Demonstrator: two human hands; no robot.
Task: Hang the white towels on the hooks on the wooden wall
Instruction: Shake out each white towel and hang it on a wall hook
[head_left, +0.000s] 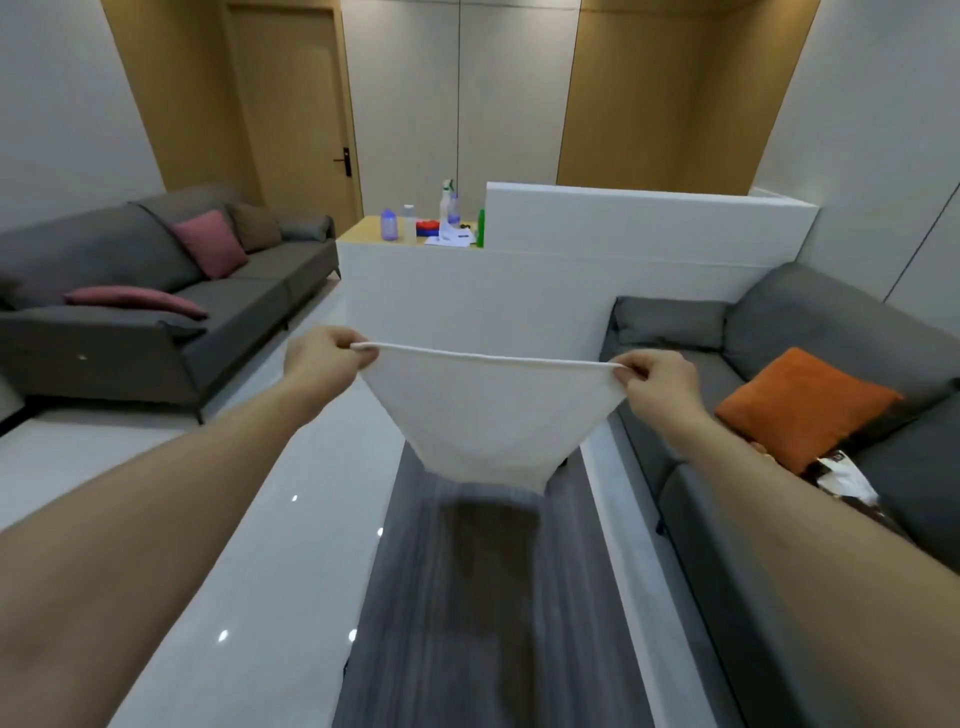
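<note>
Here, a white towel (488, 415) is hanging in the air between two outstretched bare arms, its top hem pulled into a nearly straight, slightly sagging line. The left hand (324, 358) is pinching the towel's left top corner between thumb and curled fingers; the right hand (657, 382) is pinching the right top corner the same way — each grip pressed together on the cloth. Below the hem the towel is narrowing toward a rounded lower edge, so it is looking like a soft funnel; the fabric is plain, matte and finely textured, with a thin rolled border.

Directly under the towel a grey striped rug (467, 597) is running along a glossy pale floor (249, 519). Left of the towel is a dark grey fabric sofa (156, 291) with pink cushions; right of it is another grey sofa (779, 364) carrying an orange cushion (805, 405). Behind the towel a white partition (519, 291) is standing, and beyond that a counter (363, 228) is holding bottles and small items — too small to make out. Wooden wall panels (665, 104) are rising behind the towel; any hooks on them are too hard to make out.
</note>
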